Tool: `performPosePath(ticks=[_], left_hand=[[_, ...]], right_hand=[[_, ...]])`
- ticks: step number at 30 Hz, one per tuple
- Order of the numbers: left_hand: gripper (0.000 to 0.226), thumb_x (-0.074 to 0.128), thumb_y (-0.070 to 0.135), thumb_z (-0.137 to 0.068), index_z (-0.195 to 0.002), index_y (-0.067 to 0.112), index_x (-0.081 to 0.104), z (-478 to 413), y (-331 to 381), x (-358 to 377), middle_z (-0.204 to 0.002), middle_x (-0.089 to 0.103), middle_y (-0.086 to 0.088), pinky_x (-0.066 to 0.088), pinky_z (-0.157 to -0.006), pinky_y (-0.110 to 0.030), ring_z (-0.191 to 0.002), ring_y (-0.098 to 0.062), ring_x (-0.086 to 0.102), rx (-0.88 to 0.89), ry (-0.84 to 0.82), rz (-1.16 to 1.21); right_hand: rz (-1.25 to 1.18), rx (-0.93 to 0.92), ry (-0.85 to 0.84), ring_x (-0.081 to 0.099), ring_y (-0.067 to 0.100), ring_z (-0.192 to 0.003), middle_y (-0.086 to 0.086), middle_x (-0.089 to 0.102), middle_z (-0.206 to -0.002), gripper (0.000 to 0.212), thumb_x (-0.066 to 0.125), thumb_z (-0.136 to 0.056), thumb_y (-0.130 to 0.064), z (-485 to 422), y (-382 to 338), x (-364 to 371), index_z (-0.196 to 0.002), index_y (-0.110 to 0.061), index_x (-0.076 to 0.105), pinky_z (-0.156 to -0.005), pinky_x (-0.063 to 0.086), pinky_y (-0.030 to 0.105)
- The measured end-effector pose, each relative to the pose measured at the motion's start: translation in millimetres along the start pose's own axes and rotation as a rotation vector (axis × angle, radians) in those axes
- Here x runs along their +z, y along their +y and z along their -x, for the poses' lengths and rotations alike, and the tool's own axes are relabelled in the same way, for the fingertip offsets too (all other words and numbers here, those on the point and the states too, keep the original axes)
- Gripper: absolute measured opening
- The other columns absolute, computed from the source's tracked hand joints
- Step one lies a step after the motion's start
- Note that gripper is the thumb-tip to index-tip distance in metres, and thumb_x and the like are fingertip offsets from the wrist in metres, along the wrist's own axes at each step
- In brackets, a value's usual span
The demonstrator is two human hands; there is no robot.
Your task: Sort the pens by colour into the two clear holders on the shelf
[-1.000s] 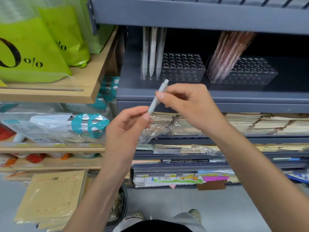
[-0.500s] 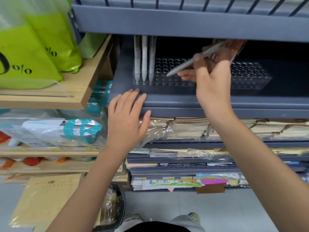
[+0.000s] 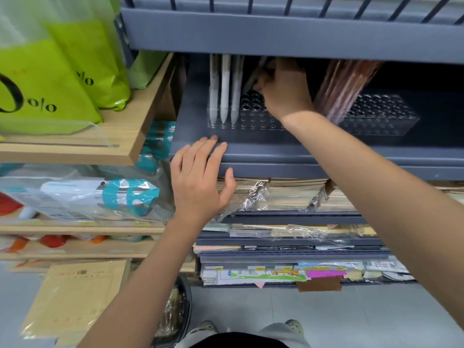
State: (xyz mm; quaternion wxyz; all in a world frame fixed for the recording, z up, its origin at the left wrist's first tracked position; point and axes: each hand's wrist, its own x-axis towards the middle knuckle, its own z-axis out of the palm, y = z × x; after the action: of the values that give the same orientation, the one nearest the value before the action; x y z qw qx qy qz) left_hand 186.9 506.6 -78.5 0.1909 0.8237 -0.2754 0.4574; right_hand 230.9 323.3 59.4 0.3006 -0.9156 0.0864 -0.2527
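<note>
Reaching into the grey metal shelf (image 3: 276, 151), the person's right hand (image 3: 283, 91) is pinching a pale grey pen (image 3: 254, 76) between fingertips and thumb, holding it tilted over the left clear plastic holder with a grid of round holes (image 3: 251, 116). Pen tip is sitting at or just above the holes near the holder's middle; cannot tell if it is seated yet, the hand is hiding the lower end.

Three white pens (image 3: 224, 89) are standing upright in the leftmost holes of that same holder, side by side, just beside the tilted pen.

Right clear plastic holder (image 3: 381, 116) is sitting further right on the same shelf, apart from the left one. A bunch of pinkish-brown pens (image 3: 344, 86) is leaning in its left end, tops angled to the right and partly hidden under the shelf above.

Left hand (image 3: 200, 179) is lying flat with fingers loosely spread, fingertips resting on the shelf's front lip below the white pens, thumb hanging off the edge, gripping nothing.

Stacks of plastic-wrapped paper goods (image 3: 288, 197) are filling the shelves below. Lime-green bags (image 3: 62, 71) are sitting on a wooden shelf (image 3: 120, 146) to the left.
</note>
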Motion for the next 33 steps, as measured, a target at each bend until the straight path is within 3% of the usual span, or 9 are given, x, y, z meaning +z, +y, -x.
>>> performPosePath(ticks=[3, 5, 16, 19, 23, 25, 26, 29, 33], left_hand=[[0.041, 0.055, 0.030, -0.091, -0.124, 0.009, 0.067, 0, 0, 0, -0.129, 0.066, -0.010, 0.031, -0.109, -0.038, -0.122, -0.026, 0.057, 0.005, -0.005, 0.004], [0.041, 0.055, 0.030, -0.091, -0.124, 0.009, 0.066, 0, -1, 0, -0.130, 0.065, -0.010, 0.032, -0.109, -0.038, -0.123, -0.025, 0.056, 0.008, -0.004, 0.006], [0.041, 0.054, 0.029, -0.091, -0.126, 0.009, 0.065, 1, -1, 0, -0.131, 0.065, -0.010, 0.028, -0.111, -0.037, -0.124, -0.026, 0.056, 0.012, -0.013, 0.031], [0.041, 0.053, 0.029, -0.092, -0.126, 0.009, 0.065, 0, -1, -4, -0.130, 0.065, -0.010, 0.031, -0.110, -0.039, -0.123, -0.027, 0.056, 0.002, -0.042, 0.044], [0.039, 0.057, 0.027, -0.090, -0.124, 0.008, 0.066, -7, 4, -18, -0.130, 0.065, -0.009, 0.032, -0.109, -0.042, -0.123, -0.029, 0.057, -0.062, -0.140, 0.119], [0.038, 0.059, 0.027, -0.090, -0.123, 0.011, 0.067, -14, 9, -30, -0.130, 0.065, -0.006, 0.028, -0.111, -0.040, -0.126, -0.026, 0.055, -0.138, -0.225, 0.211], [0.036, 0.059, 0.027, -0.090, -0.123, 0.014, 0.067, -18, 11, -36, -0.129, 0.064, -0.002, 0.026, -0.112, -0.037, -0.127, -0.023, 0.053, -0.188, -0.264, 0.278], [0.031, 0.057, 0.026, -0.093, -0.123, 0.023, 0.064, -31, 15, -60, -0.122, 0.065, 0.012, 0.036, -0.110, -0.029, -0.121, -0.008, 0.055, -0.429, -0.353, 0.659], [0.022, 0.054, 0.021, -0.098, -0.116, 0.022, 0.066, -37, 23, -92, -0.112, 0.073, 0.007, 0.054, -0.091, -0.025, -0.104, -0.014, 0.070, -0.526, -0.407, 1.071]], right_hand=[[0.123, -0.032, -0.071, 0.053, 0.037, -0.117, 0.019, 0.056, -0.130, 0.036, 0.043, -0.098, -0.019, -8, -4, 3, -0.130, -0.005, 0.049, -0.095, 0.043, 0.039], [0.145, -0.041, -0.080, 0.051, 0.037, -0.120, 0.018, 0.052, -0.136, 0.040, 0.044, -0.098, -0.019, -9, -5, 5, -0.136, -0.007, 0.046, -0.094, 0.042, 0.037], [0.150, -0.001, -0.104, 0.060, 0.030, -0.106, 0.014, 0.061, -0.123, 0.031, 0.048, -0.096, -0.019, -12, -2, 7, -0.124, -0.009, 0.057, -0.074, 0.038, 0.025], [0.181, -0.006, -0.109, 0.060, 0.031, -0.108, 0.013, 0.062, -0.123, 0.030, 0.049, -0.095, -0.021, -10, -3, 5, -0.121, -0.010, 0.060, -0.078, 0.041, 0.026], [0.115, 0.012, -0.026, 0.060, 0.024, -0.113, 0.005, 0.068, -0.120, 0.030, 0.053, -0.093, -0.030, 1, -3, -5, -0.119, -0.019, 0.064, -0.079, 0.035, 0.017], [-0.016, 0.064, 0.042, 0.064, 0.018, -0.108, 0.001, 0.072, -0.109, 0.030, 0.058, -0.091, -0.031, 14, -2, -14, -0.116, -0.018, 0.068, -0.091, 0.040, 0.013], [-0.137, 0.084, 0.055, 0.067, 0.016, -0.101, 0.001, 0.073, -0.102, 0.027, 0.062, -0.090, -0.029, 23, -2, -20, -0.112, -0.015, 0.070, -0.095, 0.046, 0.018], [-0.371, 0.079, 0.060, 0.070, 0.012, -0.090, -0.005, 0.073, -0.091, 0.012, 0.064, -0.087, -0.021, 62, 2, -43, -0.097, -0.020, 0.070, -0.090, 0.055, 0.034], [-0.464, 0.086, 0.099, 0.072, 0.010, -0.083, -0.005, 0.075, -0.088, 0.012, 0.062, -0.090, -0.024, 132, 17, -77, -0.097, -0.021, 0.072, -0.078, 0.058, 0.028]])
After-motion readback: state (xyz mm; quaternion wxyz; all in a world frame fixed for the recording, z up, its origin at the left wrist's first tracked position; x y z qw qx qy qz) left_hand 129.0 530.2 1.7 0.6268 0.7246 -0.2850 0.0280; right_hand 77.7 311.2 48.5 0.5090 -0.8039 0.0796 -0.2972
